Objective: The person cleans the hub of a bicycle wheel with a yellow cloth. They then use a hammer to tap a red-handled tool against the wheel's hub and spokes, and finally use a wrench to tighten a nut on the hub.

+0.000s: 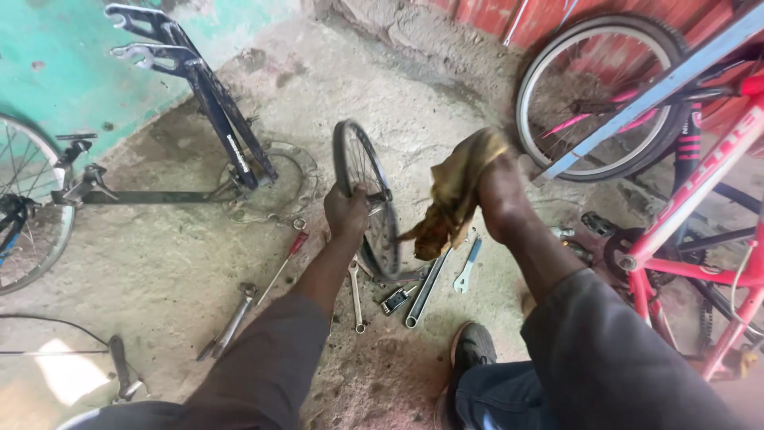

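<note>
The left hand [347, 212] is closed around the rim of a small bicycle wheel [368, 209], which stands upright on the concrete floor [446, 103] with its edge toward the camera. I think it is held like this so that it does not fall or roll while the other hand works on it. The right hand [500, 197] grips a dirty yellow rag [452, 195], bunched up just beside the right side of the wheel; I cannot tell if the cloth touches it.

Tools lie on the floor around the bottom of the wheel: a red screwdriver [288, 256], a spanner [356, 295], a grey tube [426, 291] and a blue-handled wrench [468, 265]. They are close, so there is not much free place there. An upturned dark bicycle frame [208, 95] stands to the left and a red bicycle [684, 231] is close on the right, near the right arm. Behind the wheel the floor has more room. The person's shoe [471, 350] rests near the tube.
</note>
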